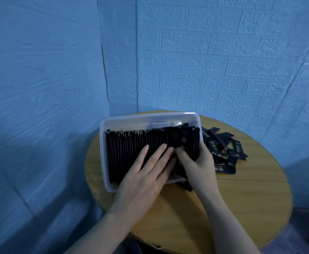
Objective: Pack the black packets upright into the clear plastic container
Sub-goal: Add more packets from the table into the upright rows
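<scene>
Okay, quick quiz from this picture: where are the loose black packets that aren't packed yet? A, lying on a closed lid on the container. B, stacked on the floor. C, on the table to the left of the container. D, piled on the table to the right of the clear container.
D: the loose black packets lie in a heap on the round wooden table, just right of the clear plastic container, which has no lid on.

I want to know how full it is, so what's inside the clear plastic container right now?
The clear plastic container holds a long row of black packets standing on edge. The left hand and right hand cover the near right part, hiding what lies beneath.
</scene>
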### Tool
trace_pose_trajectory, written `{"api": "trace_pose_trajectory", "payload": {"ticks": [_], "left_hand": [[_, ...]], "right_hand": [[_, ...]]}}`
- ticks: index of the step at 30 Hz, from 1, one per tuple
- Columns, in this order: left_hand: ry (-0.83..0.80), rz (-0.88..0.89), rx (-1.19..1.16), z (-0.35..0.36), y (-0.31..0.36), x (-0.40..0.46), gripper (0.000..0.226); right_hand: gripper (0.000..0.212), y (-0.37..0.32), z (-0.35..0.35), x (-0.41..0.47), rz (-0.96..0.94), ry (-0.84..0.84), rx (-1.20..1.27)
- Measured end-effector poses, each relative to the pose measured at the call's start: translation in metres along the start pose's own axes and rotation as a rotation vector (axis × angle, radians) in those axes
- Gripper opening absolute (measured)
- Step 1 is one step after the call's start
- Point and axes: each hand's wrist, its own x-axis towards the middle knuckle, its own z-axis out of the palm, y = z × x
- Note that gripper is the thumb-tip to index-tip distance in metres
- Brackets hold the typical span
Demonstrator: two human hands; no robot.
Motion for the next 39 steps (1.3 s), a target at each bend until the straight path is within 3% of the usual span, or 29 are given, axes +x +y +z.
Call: {"api": "trace_pose_trajectory", "payload": {"ticks": [20,31,39], "left_hand": [[0.011,0.029,-0.05,0.0017,0.0011,-0.0044,0.055],[0.026,0.003,-0.051,-0.0002,0.0018,-0.0028,0.055],[0.018,-0.006,-0.056,-0.0002,0.0016,-0.0031,0.054]], "right_hand": [[0.012,0.001,0.0002,0.0008,0.075,-0.055,-0.144],[0.025,0.0051,0.0045,0.0024,0.031,0.059,-0.132],[0.02,0.004,0.0006,0.0009,0.039,-0.001,-0.091]]}}
